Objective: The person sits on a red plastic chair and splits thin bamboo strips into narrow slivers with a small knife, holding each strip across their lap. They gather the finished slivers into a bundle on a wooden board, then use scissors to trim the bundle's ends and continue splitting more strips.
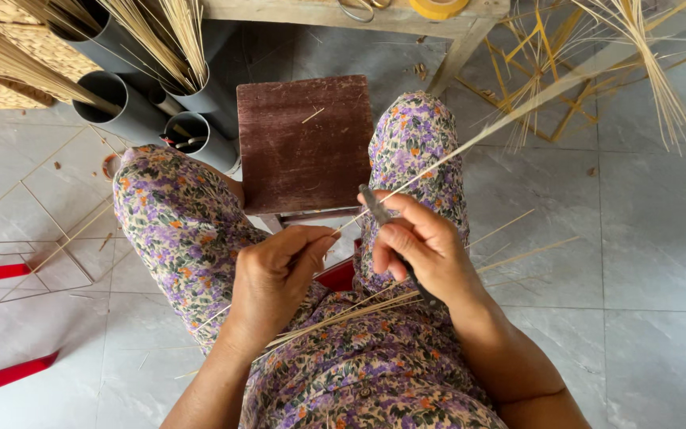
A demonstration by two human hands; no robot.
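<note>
The thin bamboo strip (438, 163) ran slantwise, its long axis rising from the left hand (275, 274) up and away past the right hand (422, 246), just in front of the small brown stool (303, 143). The left grip pinched its near end; the right grip, closed on a dark knife (376, 208), met it just beyond, nearer the stool.

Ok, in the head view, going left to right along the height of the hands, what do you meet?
Thin wire frame on the floor → left knee in flowered cloth → left hand pinching a thin strip → right hand holding a dark-handled knife → loose strips on the tiles.
</note>
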